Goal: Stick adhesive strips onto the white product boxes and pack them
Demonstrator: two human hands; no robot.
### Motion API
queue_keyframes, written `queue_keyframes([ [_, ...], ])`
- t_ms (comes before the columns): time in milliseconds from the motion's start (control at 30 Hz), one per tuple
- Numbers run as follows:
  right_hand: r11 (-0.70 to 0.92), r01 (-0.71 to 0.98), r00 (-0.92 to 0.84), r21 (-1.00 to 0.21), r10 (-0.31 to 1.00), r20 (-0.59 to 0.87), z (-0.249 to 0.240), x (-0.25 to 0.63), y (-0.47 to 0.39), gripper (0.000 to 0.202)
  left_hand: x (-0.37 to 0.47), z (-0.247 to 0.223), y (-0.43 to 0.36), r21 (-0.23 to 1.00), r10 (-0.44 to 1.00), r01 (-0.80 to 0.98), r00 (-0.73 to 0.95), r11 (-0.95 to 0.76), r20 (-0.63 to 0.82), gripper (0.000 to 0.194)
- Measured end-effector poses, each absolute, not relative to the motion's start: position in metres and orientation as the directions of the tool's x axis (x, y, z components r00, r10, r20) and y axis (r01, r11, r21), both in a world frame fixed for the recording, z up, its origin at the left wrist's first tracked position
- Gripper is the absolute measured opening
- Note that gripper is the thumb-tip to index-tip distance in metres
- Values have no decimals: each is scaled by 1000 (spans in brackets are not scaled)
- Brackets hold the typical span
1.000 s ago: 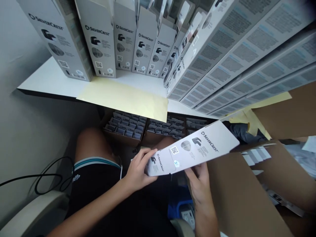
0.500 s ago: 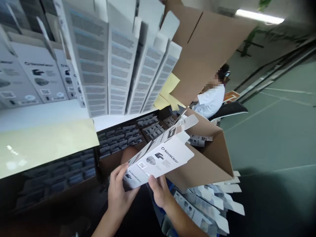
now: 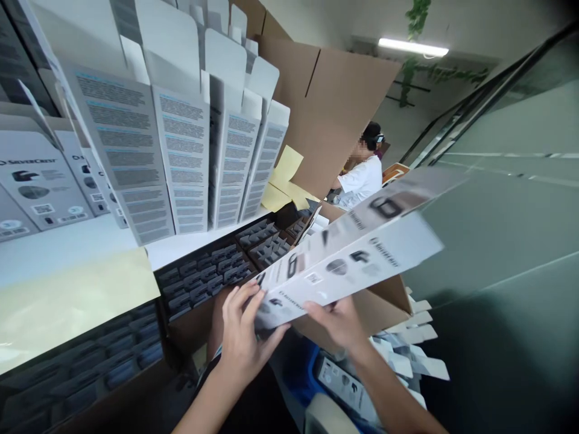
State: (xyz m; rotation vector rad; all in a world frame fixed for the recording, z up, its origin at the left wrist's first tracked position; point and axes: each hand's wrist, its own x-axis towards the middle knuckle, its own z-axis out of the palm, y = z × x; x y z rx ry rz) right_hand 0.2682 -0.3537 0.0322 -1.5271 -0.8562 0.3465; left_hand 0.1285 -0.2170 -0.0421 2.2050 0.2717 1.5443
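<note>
A long white printed carton (image 3: pixel 335 259) with an open flap at its far right end slants up to the right in front of me. Around its lower left end are the fingers and thumb of my left hand (image 3: pixel 246 331). My right hand (image 3: pixel 337 322) grips the lower edge farther along, thumb on the printed face. The carton's far end is slightly blurred. Part of an open brown box (image 3: pixel 384 304) shows behind and below it.
Upright cartons (image 3: pixel 181 150) stand on a white table (image 3: pixel 172 247) at the left, beside yellow paper (image 3: pixel 76 301). Boxes of packed cartons (image 3: pixel 208 271) are below. More cartons (image 3: pixel 348 386) lie lower right. A person (image 3: pixel 362 175) sits farther back.
The held carton has moved right and upward, its far end now over the green wall and nearer to me. Both hands have shifted right with it. The view has turned somewhat.
</note>
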Motion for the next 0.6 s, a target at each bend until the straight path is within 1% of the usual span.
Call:
queue_keyframes([
  [33,49,359,703,-932,643,305,47,282,-361,42,130,-38,-215,448,393,-106,332,-888,857,93],
  [100,23,475,742,-880,528,414,82,316,-377,43,130,-43,-209,494,445,-131,286,-859,849,88],
  [167,22,621,733,-783,338,591,118,355,-393,45,126,-66,-202,584,537,-109,287,-804,793,73],
  [200,5,676,708,-737,274,651,133,375,-400,46,123,-85,-199,626,582,-72,298,-777,756,64],
  [300,-30,734,659,-679,272,701,158,427,-411,53,108,-161,-187,725,697,81,364,-684,617,42],
  [367,-44,704,684,-708,309,661,151,454,-413,60,92,-218,-179,795,774,154,395,-587,494,39],
  [400,-60,673,707,-737,345,617,142,465,-413,62,82,-246,-176,833,816,184,392,-523,425,42],
  [433,-85,635,732,-768,387,561,130,475,-412,65,71,-273,-173,873,849,213,416,-439,325,46],
  [467,-119,593,752,-796,433,496,116,483,-411,69,60,-297,-170,915,883,244,426,-322,197,49],
  [500,-152,555,768,-818,471,434,102,490,-410,73,48,-319,-167,942,899,286,437,-177,36,51],
  [533,-182,527,778,-830,498,384,89,495,-409,77,37,-336,-166,941,887,338,444,-29,-132,52],
  [567,-207,506,782,-837,519,345,77,499,-407,79,27,-350,-165,914,854,399,448,73,-264,52],
  [600,-227,495,785,-839,532,319,67,502,-404,81,19,-360,-164,887,823,444,452,127,-344,50],
])
